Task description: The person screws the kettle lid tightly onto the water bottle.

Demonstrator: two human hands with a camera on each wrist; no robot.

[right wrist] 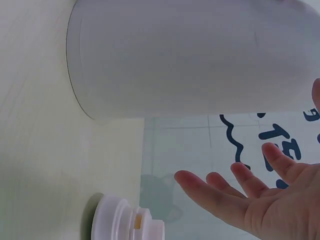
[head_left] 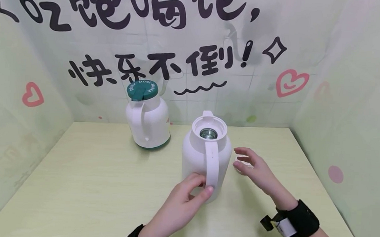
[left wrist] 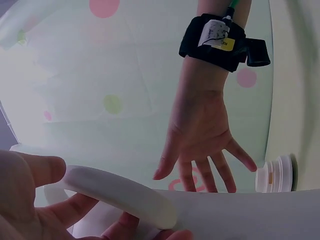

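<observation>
A white thermos jug stands upright on the table with its mouth uncovered, showing a shiny inner rim. My left hand holds the lower part of its handle, thumb on one side; the left wrist view has the fingers curled round the handle. To the right of the jug is my right hand, its fingers spread and apart from the jug's body. A white stepped lid rests on the table beside the jug, partly covered by the right hand in the head view.
A second white jug with a green lid and green base stands at the back left of the pale wooden table. Printed sheets with black lettering form the back wall, and pale sheets flank both sides.
</observation>
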